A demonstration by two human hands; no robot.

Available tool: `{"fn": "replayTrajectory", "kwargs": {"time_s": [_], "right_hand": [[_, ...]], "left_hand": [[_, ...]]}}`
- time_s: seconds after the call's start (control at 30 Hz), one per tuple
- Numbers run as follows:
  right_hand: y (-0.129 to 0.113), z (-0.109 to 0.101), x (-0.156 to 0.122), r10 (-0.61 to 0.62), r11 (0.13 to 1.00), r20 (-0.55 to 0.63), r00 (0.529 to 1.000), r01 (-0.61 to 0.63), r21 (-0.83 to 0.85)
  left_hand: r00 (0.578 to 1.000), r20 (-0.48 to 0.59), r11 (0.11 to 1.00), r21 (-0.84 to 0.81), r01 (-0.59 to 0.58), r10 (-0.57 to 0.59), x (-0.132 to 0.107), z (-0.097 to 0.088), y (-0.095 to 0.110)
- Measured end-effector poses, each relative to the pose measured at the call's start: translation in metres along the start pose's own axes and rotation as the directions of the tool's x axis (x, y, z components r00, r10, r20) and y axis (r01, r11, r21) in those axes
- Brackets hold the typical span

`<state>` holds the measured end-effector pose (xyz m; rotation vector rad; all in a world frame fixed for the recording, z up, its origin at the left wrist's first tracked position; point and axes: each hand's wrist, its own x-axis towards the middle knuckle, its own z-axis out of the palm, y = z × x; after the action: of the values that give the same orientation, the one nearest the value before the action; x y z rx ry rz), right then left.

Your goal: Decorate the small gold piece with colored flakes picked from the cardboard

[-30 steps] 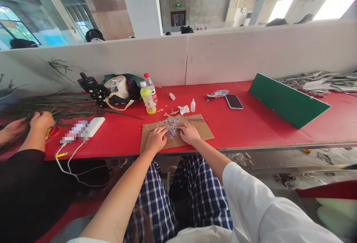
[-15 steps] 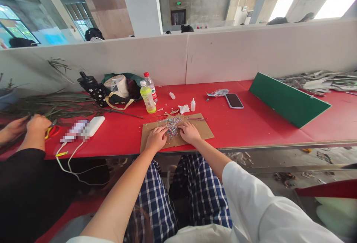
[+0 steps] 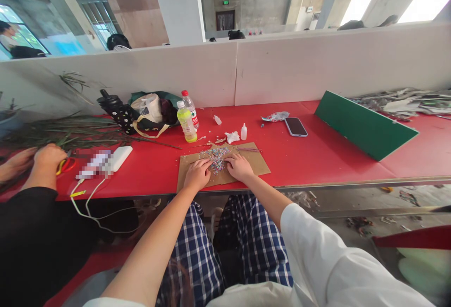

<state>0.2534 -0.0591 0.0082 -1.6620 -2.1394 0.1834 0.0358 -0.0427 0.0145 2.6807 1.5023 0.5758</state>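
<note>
Across a brown cardboard sheet (image 3: pixel 259 168) lying on a red-topped work table (image 3: pixel 317 159), the person's left hand (image 3: pixel 198 174) and right hand (image 3: pixel 239 166) are working on either side of a loose heap of tiny multicoloured beads (image 3: pixel 215 159), which is sitting near the middle of the sheet, between them. Both hands are resting palm-down, with their fingers lying open and slightly curved at the edges of the heap, not closing on anything visible; whether any bead is caught beneath a fingertip is too small to tell. The step in hand appears to be spreading or gathering the beads on the cardboard, and the next move seems to be calling for a light touch, since the loose heap could scatter past the sheet's edge. Just beyond the sheet, a small white plastic dropper bottle (image 3: pixel 243 132) and a crumpled white tissue (image 3: pixel 232 137) are lying on the table, while a clear bottle of yellow-green drink (image 3: pixel 186 121) is standing further left. Off to the left, a co-worker's hands (image 3: pixel 45 161) are working beside red-handled scissors (image 3: pixel 66 166).
</note>
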Motion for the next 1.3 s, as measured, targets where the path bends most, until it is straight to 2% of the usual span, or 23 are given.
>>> {"fn": "replayTrajectory", "kwargs": {"time_s": [0.4,0.63,0.73,0.9,1.0,1.2,1.3], "right_hand": [[-0.0006,-0.0001,0.0004,0.052,0.998,-0.031,0.998,-0.053,-0.023],[-0.0025,-0.0022,0.0008,-0.047,0.999,0.027,0.999,0.047,0.025],[-0.0015,-0.0019,0.0008,-0.036,0.999,0.006,0.999,0.035,0.033],[0.0013,0.0024,0.0029,0.044,0.999,-0.051,0.998,-0.042,0.03],[0.0014,0.0041,0.0045,0.026,0.999,-0.043,0.999,-0.024,0.035],[0.0,0.0028,0.0036,-0.097,0.993,-0.006,0.995,0.097,0.061],[0.0,0.0025,0.003,-0.099,0.993,-0.013,0.995,0.099,0.07]], "left_hand": [[0.999,-0.035,1.0,0.0,0.007,-0.007,-0.0012,-0.002,0.0024],[1.0,-0.01,1.0,0.025,-0.012,0.013,-0.0007,-0.0027,0.002],[0.999,-0.015,0.999,0.026,-0.035,0.035,-0.0014,-0.0034,0.0024],[0.993,-0.095,0.997,0.039,0.074,-0.07,-0.0023,0.0005,-0.0003],[0.989,-0.106,0.994,0.03,0.106,-0.102,-0.0024,0.0026,-0.0031],[0.998,-0.052,0.999,-0.03,-0.033,0.032,-0.0021,0.0003,-0.0028],[0.998,-0.053,0.998,-0.04,-0.048,0.046,-0.0014,0.0014,-0.0032]]}}
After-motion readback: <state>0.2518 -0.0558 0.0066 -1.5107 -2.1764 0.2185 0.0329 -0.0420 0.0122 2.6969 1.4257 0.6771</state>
